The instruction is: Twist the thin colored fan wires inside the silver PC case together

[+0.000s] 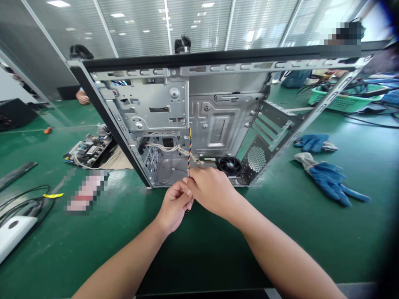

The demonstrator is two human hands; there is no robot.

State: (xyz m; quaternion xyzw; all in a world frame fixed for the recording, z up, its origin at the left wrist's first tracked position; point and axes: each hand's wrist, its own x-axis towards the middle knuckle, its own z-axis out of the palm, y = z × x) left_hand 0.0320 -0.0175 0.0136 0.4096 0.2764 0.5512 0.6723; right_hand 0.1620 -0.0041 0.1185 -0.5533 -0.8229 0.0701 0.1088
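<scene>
An open computer case (227,89) stands upright on the green table in front of me. From its drive bay plate (152,97) a twisted multicoloured cable (190,145) runs down, stretched taut, into my fingers. My right hand (212,185) is closed round the cable just outside the case's lower edge. My left hand (176,204) is pinched against the right one on the lower end of the cable, which the fingers mostly hide. A bundle of white wires (165,148) and a black cooling fan (230,165) lie inside the case, behind my hands.
Blue work gloves (330,178) lie at right, with a green basket (346,99) of cables beyond. At left are a circuit board (90,149), black cables (23,203) and a white device (15,234). Another person's hand (82,96) shows behind the case.
</scene>
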